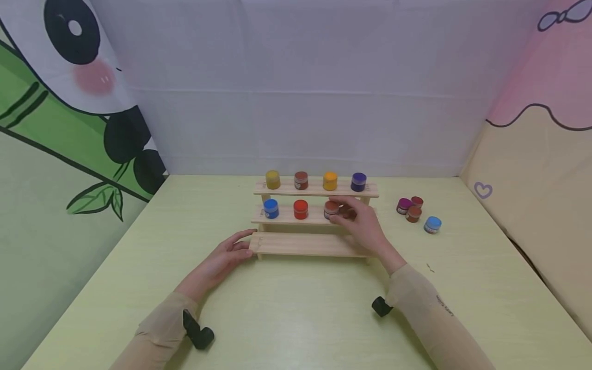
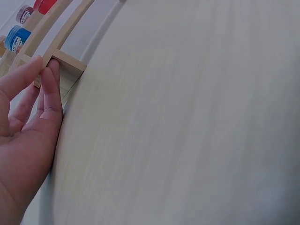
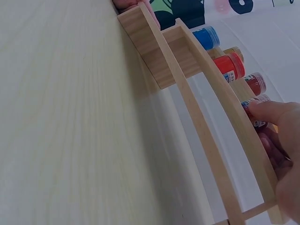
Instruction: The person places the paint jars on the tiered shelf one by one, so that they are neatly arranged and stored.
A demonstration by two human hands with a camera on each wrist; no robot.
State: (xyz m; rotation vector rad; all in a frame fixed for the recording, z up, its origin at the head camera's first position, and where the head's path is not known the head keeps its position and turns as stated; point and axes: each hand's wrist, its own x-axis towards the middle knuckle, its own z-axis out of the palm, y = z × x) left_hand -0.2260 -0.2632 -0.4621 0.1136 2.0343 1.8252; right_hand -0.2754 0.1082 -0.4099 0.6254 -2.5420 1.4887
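A three-step wooden rack (image 1: 310, 245) stands on the table. My left hand (image 1: 225, 261) grips the left end of its lowest shelf, thumb above and fingers below in the left wrist view. On the middle shelf, my right hand (image 1: 363, 224) pinches a small brown paint jar (image 1: 330, 209) between thumb and fingers. To the left of that jar sit a red paint jar (image 1: 300, 209) and a blue paint jar (image 1: 271, 208). Along the top shelf stand an olive-yellow jar (image 1: 273, 179), a brown jar (image 1: 301, 180), an orange-yellow jar (image 1: 330, 181) and a dark blue jar (image 1: 358, 182).
Right of the rack, a purple jar (image 1: 404, 206), two brown jars, one in front (image 1: 413, 214), and a light blue jar (image 1: 432, 224) stand on the table. A white cloth backdrop (image 1: 305, 128) rises behind, with printed cloth at both sides.
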